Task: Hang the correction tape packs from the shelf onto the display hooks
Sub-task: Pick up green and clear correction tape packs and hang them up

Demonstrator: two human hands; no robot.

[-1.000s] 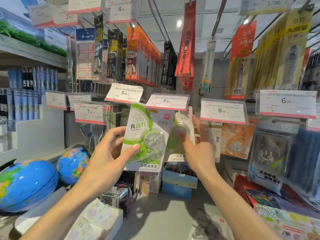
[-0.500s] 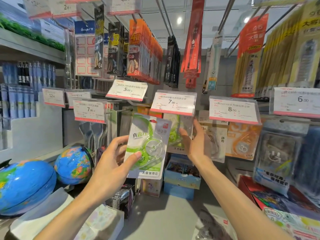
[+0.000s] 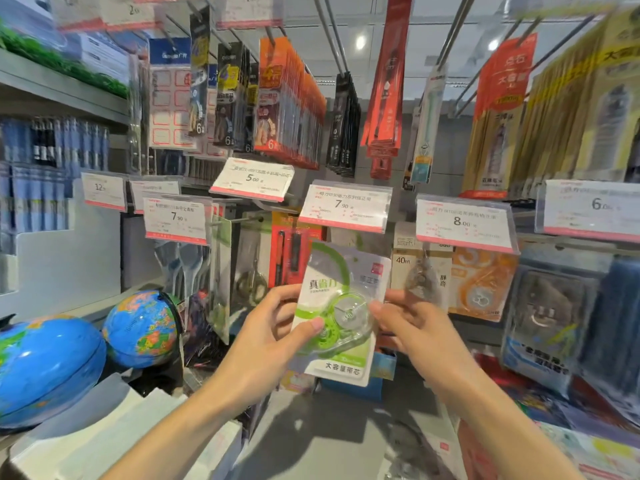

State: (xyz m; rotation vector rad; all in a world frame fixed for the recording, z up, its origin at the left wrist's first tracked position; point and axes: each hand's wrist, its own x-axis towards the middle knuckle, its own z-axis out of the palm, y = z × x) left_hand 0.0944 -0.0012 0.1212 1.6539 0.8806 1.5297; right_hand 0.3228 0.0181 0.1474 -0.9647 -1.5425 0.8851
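From the head camera, both hands hold one correction tape pack [image 3: 337, 317] up in front of the display, just below the price tag [image 3: 344, 207] marked 7.90. The left hand [image 3: 266, 344] grips the pack's left edge, thumb pressed on the clear green blister at the front and fingers curled behind the card. The right hand [image 3: 412, 327] pinches the right edge, its fingertips on the blister; the rest of its fingers are hidden behind the pack. The pack stands nearly upright, tilted a little to the right. Its top edge is blurred against the goods behind, so I cannot tell whether its hole is on a hook; the hook itself is hidden behind the price tag.

Right of the pack hang a beige card marked 40m [image 3: 420, 268] and an orange tape pack [image 3: 481, 282], under a tag [image 3: 464, 223] reading 8.00. At the lower left two blue globes [image 3: 138, 327] sit on the shelf, the nearer one cut off by the frame edge. Black and orange packs [image 3: 287, 102] hang on the upper rails. The frame's edges are smeared, and most print there is unreadable.
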